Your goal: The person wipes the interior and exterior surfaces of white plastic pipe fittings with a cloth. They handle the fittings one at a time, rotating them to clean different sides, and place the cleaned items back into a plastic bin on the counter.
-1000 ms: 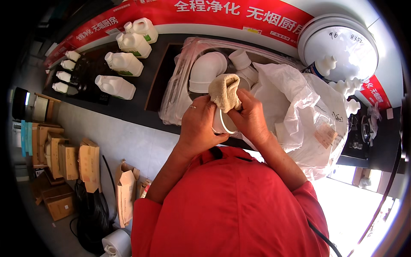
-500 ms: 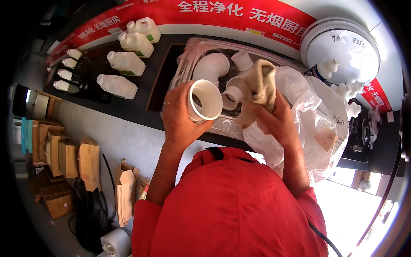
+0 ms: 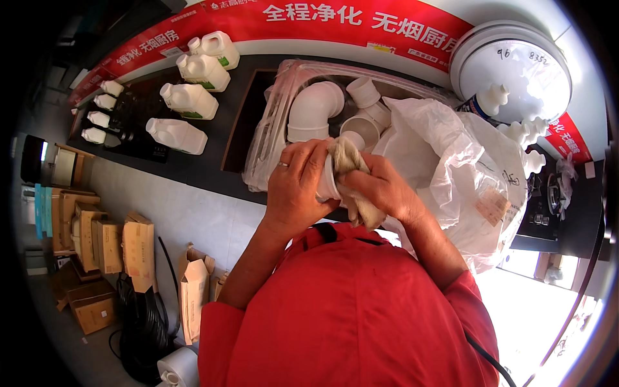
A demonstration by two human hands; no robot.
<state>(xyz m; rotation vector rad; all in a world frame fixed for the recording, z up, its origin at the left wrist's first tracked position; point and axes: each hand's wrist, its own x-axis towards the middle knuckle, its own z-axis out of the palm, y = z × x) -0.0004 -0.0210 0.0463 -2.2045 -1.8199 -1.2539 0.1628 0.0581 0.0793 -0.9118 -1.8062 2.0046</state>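
Observation:
Close in front of my body, my left hand (image 3: 293,187) is wrapped around a short white pipe fitting (image 3: 327,186). My right hand (image 3: 382,192) grips a bunched beige cloth (image 3: 351,161), pressed against the fitting's open end. The fingers and the cloth cover much of the fitting. Just beyond the hands, a white pipe elbow (image 3: 314,111) and a branched white fitting (image 3: 367,126) rest in a plastic-wrapped sink (image 3: 259,161). Beside my right hand lies a large white plastic bag (image 3: 425,145).
Several white jugs (image 3: 190,101) stand on the dark counter (image 3: 187,164) to the left. Round white lids or pails (image 3: 512,77) lean at the back right. Cardboard boxes (image 3: 138,251) and a coil of black hose (image 3: 138,335) are on the floor at left.
My hands have come together. The cloth has moved left and down onto the fitting, whose open end was facing up before and is now mostly covered.

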